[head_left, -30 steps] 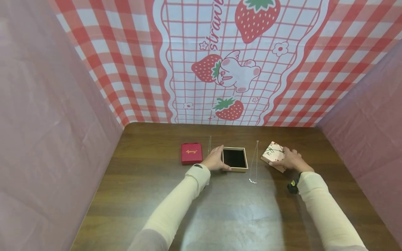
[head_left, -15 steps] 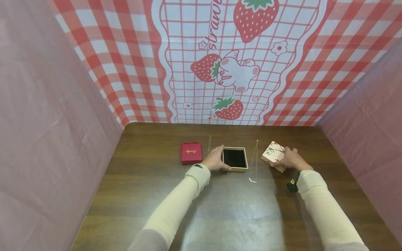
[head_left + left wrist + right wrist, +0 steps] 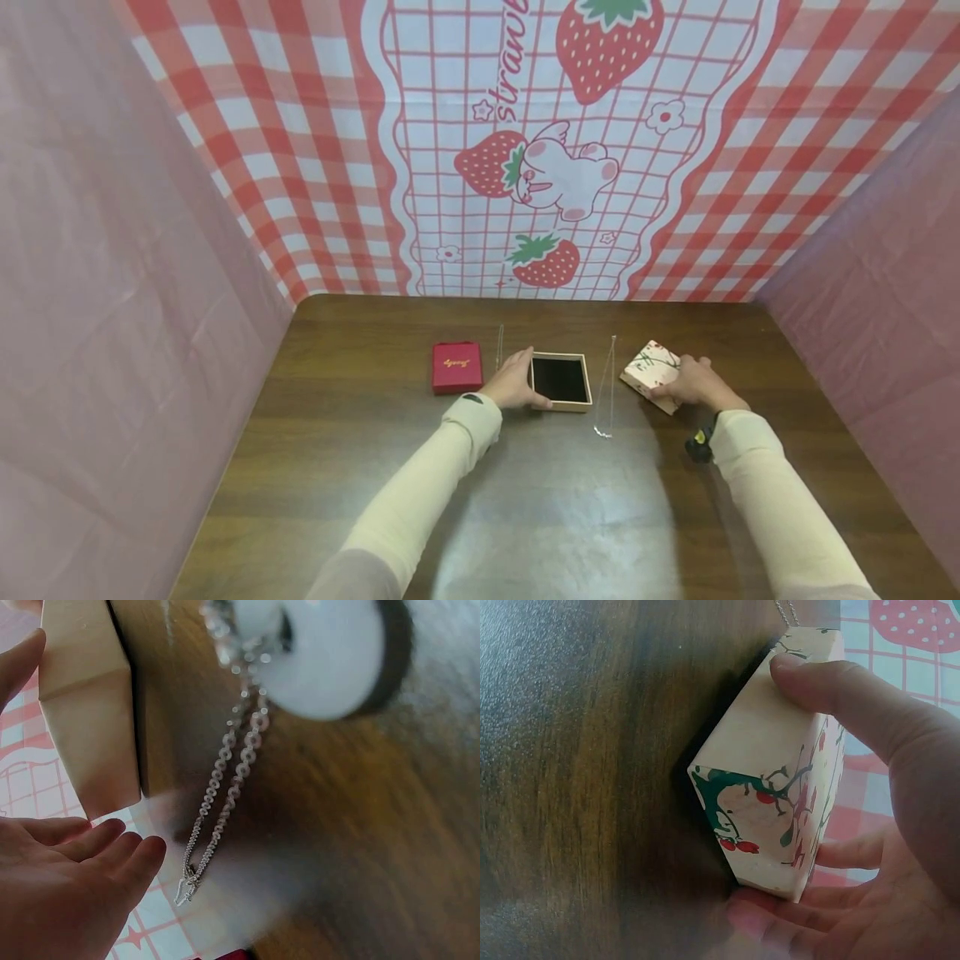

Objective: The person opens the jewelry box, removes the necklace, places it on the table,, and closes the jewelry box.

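In the head view my left hand (image 3: pixel 516 382) holds an open tan box (image 3: pixel 572 407) with a black lining, thumb at its near left corner and fingers at the far one. A silver chain necklace (image 3: pixel 225 765) hangs close to that hand in the left wrist view, a pale, blurred disc (image 3: pixel 330 656) beside it. My right hand (image 3: pixel 693 383) grips a cream box lid (image 3: pixel 769 802) printed with red flowers and green sprigs, thumb on one side, fingers opposite. The lid's underside is hidden. Between box and lid lies another silver necklace (image 3: pixel 604 431).
A red jewelry box (image 3: pixel 457 368) with gold lettering sits left of my left hand. The wooden table (image 3: pixel 562 517) ends at a red-checked strawberry cloth (image 3: pixel 330 208) behind. Pinkish cloth walls (image 3: pixel 885 333) stand at both sides. My right wrist carries a dark device (image 3: pixel 699 446).
The flowered lid has shifted slightly under my right hand; the brownish strip along its near side now looks cream. My left hand and the open box have stayed put.
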A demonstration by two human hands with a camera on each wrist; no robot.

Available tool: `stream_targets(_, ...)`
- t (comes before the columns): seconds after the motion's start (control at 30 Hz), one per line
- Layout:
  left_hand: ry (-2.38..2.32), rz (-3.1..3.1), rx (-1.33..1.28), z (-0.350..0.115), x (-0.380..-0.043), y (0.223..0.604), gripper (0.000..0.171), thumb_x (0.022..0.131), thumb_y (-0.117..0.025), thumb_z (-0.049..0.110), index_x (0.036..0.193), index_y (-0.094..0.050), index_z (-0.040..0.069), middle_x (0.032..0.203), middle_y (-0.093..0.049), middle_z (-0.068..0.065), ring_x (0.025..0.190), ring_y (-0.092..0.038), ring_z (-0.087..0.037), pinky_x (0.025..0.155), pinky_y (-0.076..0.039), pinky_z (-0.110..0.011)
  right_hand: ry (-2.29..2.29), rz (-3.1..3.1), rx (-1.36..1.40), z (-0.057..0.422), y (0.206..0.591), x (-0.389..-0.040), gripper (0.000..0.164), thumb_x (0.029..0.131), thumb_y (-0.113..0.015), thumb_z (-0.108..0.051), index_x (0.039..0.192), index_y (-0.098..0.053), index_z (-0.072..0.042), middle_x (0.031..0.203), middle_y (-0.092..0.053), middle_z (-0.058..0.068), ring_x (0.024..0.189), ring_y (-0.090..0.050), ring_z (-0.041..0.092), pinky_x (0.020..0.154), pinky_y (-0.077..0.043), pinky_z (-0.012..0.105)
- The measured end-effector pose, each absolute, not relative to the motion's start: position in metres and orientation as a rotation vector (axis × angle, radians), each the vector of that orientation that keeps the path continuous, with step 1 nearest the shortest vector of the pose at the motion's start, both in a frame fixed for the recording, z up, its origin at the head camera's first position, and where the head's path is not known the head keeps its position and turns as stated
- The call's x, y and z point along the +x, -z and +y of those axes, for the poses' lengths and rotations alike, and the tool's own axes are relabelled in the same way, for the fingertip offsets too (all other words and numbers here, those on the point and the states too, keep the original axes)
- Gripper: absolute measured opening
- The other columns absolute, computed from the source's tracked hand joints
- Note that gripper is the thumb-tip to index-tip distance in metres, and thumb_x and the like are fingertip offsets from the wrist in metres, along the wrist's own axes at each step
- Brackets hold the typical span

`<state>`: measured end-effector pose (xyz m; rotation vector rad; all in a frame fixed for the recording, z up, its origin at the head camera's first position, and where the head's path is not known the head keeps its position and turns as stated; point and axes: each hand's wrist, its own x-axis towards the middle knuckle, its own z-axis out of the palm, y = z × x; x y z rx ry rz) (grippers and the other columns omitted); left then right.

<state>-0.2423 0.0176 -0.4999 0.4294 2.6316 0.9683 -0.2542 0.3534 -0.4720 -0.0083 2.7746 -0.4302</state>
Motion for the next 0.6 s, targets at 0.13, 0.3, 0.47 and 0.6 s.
stream_targets(0.13, -0.985, 2.618, 0.434, 0.017, -0.244, 0.501, 0.110, 0.072, -0.086, 0.035, 0.154, -0.021, 0.003, 0.160, -0.028, -0.014, 0.148, -0.027, -0.027, 0.122, -0.023, -0.039, 0.436, 2.784, -0.035, 0.352, 0.470, -0.254, 0.105, 0.073, -0.079, -0.048, 0.129, -0.031, 0.028, 0.118, -0.045, 0.043, 0.108, -0.040, 0.048, 0.091, -0.045, 0.059)
stream_targets(0.3, -0.991, 2.607, 0.448, 0.015, -0.242, 0.498, 0.108, 0.072, -0.085, 0.035, 0.153, -0.023, 0.002, 0.159, -0.029, -0.015, 0.148, -0.027, -0.028, 0.122, -0.024, -0.039, 0.438, 2.808, -0.096, 0.349, 0.467, -0.256, 0.111, 0.072, -0.079, -0.051, 0.133, -0.029, 0.026, 0.124, -0.043, 0.045, 0.111, -0.042, 0.050, 0.093, -0.044, 0.062)
stream_targets(0.47, -0.983, 2.610, 0.438, 0.015, -0.243, 0.499, 0.108, 0.073, -0.085, 0.035, 0.154, -0.021, 0.003, 0.160, -0.028, -0.013, 0.149, -0.026, -0.027, 0.122, -0.022, -0.038, 0.458, 2.831, -0.181, 0.343, 0.466, -0.258, 0.114, 0.070, -0.080, -0.052, 0.136, -0.028, 0.024, 0.123, -0.045, 0.044, 0.107, -0.044, 0.046, 0.090, -0.046, 0.060)
stream_targets(0.6, -0.974, 2.627, 0.440, 0.015, -0.243, 0.501, 0.109, 0.072, -0.085, 0.036, 0.154, -0.021, 0.003, 0.160, -0.029, -0.012, 0.148, -0.026, -0.026, 0.122, -0.024, -0.039, 0.502, 2.854, -0.247, 0.336, 0.466, -0.259, 0.110, 0.068, -0.083, -0.048, 0.134, -0.032, 0.023, 0.116, -0.051, 0.040, 0.104, -0.045, 0.043, 0.086, -0.047, 0.056)
